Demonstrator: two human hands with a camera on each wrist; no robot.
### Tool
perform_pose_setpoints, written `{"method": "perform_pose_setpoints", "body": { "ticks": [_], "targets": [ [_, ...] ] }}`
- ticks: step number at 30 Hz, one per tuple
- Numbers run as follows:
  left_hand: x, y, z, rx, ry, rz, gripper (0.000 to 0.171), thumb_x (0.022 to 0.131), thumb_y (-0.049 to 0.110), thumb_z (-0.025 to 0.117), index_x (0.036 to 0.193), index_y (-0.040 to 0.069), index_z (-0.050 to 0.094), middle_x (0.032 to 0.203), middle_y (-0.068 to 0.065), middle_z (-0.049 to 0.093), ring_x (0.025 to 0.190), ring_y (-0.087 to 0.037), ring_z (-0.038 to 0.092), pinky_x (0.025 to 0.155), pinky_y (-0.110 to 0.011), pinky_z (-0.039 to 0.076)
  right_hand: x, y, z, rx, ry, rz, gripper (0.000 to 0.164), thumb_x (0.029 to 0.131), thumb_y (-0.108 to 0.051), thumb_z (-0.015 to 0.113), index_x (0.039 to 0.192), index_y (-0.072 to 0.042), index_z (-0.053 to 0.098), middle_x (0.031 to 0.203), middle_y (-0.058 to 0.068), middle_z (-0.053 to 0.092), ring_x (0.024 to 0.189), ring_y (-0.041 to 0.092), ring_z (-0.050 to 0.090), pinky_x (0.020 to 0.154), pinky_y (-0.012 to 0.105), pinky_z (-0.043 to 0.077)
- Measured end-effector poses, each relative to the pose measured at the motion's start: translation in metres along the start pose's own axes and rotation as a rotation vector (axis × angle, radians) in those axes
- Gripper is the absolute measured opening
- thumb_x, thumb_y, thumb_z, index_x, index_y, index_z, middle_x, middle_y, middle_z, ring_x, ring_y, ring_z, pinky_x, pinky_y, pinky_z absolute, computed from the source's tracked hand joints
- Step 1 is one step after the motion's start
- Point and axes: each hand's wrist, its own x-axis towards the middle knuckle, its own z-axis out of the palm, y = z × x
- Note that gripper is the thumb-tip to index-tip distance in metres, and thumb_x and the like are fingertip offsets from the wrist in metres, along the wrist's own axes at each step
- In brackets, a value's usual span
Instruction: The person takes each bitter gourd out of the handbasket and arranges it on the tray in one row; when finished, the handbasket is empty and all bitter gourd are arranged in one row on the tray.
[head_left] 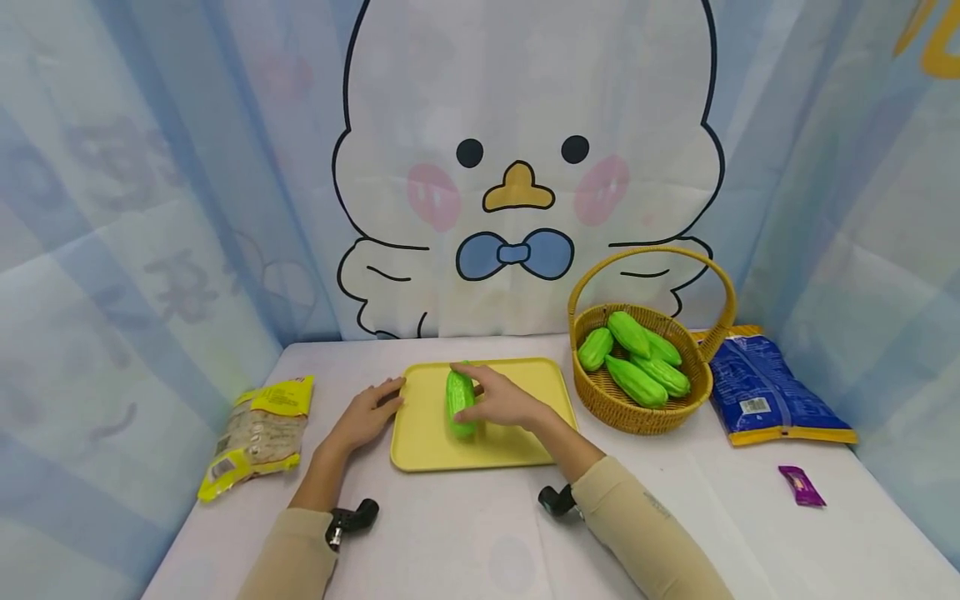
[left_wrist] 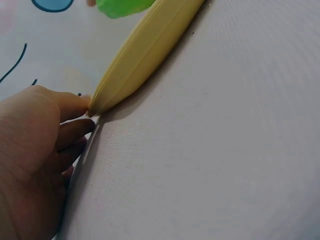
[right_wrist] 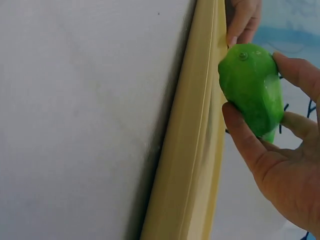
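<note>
R hand [head_left: 506,402] has the green veg [head_left: 459,404] in its grip, a fingertip on the far end and the thumb on the nearer part, over the L half of the yellow tray [head_left: 517,450], tho whether it's touching the bottom I can't tell. Veg sits just L of the R palm, long axis approx. front-to-back, R being the nearer hand; L hand [head_left: 365,415], fingers relaxed w/ no veg in them, touches the tray's L rim, a bit apart from it.
</note>
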Motion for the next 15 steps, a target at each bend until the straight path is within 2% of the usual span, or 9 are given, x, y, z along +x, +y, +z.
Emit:
{"method": "perform_pose_setpoints", "body": {
  "ticks": [8, 15],
  "targets": [
    [0.001, 0.001, 0.0, 0.019, 0.002, 0.0, 0.052, 0.11, 0.029, 0.051, 0.16, 0.016, 0.044, 0.168, -0.015, 0.035, 0.16, -0.039, 0.022, 0.132, -0.06, 0.01, 0.02, -0.004, 0.011, -0.008, -0.039, 0.049, 0.09, 0.089, -0.025, 0.084, 0.164, -0.017, 0.035, 0.156, 0.008, 0.05, 0.126, 0.03, 0.06, 0.107, 0.044, 0.054],
    [0.003, -0.001, 0.001, 0.024, 0.008, -0.005, 0.052, 0.11, 0.029, 0.051, 0.16, 0.016, 0.044, 0.168, -0.015, 0.035, 0.159, -0.039, 0.023, 0.133, -0.06, 0.011, 0.029, -0.007, 0.018, -0.025, -0.048, 0.064, 0.086, 0.091, -0.027, 0.082, 0.163, -0.016, 0.036, 0.158, 0.01, 0.048, 0.133, 0.033, 0.057, 0.112, 0.047, 0.052]
  ]
}}
